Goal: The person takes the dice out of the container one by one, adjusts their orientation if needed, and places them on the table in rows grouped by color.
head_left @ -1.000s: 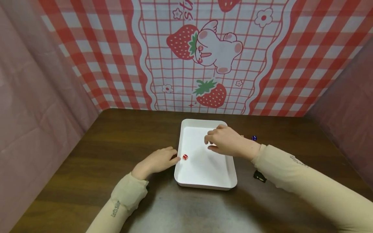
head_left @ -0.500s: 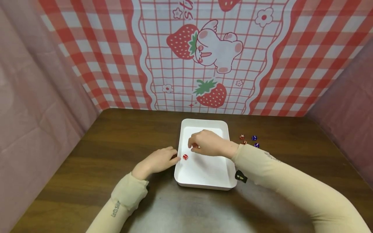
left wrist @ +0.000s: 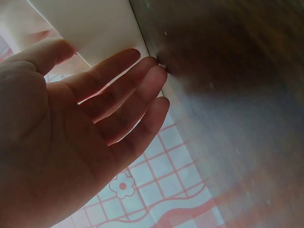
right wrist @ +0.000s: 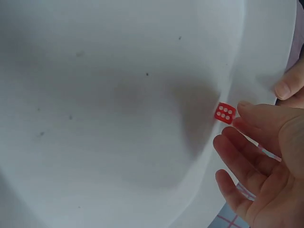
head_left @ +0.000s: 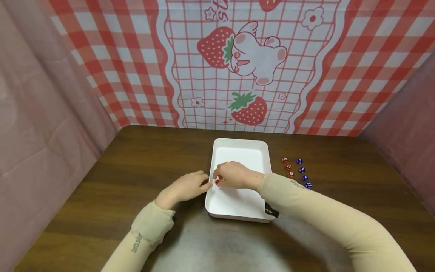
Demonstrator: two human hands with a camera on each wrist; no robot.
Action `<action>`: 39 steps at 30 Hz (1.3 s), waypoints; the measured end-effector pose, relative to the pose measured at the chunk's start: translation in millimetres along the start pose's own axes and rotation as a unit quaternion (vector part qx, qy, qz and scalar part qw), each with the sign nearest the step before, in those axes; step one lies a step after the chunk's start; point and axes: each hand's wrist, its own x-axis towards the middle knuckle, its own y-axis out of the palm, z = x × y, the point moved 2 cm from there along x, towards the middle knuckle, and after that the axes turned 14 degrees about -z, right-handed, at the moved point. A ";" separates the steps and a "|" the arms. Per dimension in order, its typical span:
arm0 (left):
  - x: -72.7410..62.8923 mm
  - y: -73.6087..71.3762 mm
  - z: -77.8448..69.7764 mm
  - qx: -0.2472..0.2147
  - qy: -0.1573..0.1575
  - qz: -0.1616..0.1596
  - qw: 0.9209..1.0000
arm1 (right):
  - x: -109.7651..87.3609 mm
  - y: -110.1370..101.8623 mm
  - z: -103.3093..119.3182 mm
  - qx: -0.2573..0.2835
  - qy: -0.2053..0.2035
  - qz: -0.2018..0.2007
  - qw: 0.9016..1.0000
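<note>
A red die [head_left: 217, 183] with white pips lies inside the white tray [head_left: 241, 158], close to its left wall. My right hand [head_left: 235, 175] reaches over the tray, its thumb and fingertips right beside the die. In the right wrist view the die [right wrist: 225, 113] shows six pips, at the tips of the thumb and forefinger rather than between them. My left hand [head_left: 187, 187] rests at the tray's left rim with its fingers extended. From the left wrist, the hand [left wrist: 95, 109] has nothing in its palm, and its fingertips are near the tray's outer wall [left wrist: 104, 28].
Right of the tray, red dice [head_left: 288, 167] stand in a column beside a column of several blue dice [head_left: 301, 170]; the right sleeve may hide more. Behind the wooden table [head_left: 163, 147] hangs a strawberry-patterned cloth [head_left: 251, 109].
My right hand has moved left across the tray and down to the red die, uncovering the dice on the right. My left hand has stayed in place.
</note>
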 end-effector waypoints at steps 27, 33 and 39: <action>-0.2 0.6 -1.7 -0.007 -0.011 0.017 1.000 | -35.2 -32.6 -10.8 -0.044 -0.010 -0.023 0.999; -0.7 -1.5 -1.9 -0.012 -0.017 0.018 1.000 | -54.8 -49.4 -21.0 -0.064 -0.024 -0.069 0.995; -1.4 -2.0 -2.9 -0.017 -0.015 0.021 1.000 | -72.3 -63.4 -34.4 -0.061 0.007 -0.096 0.993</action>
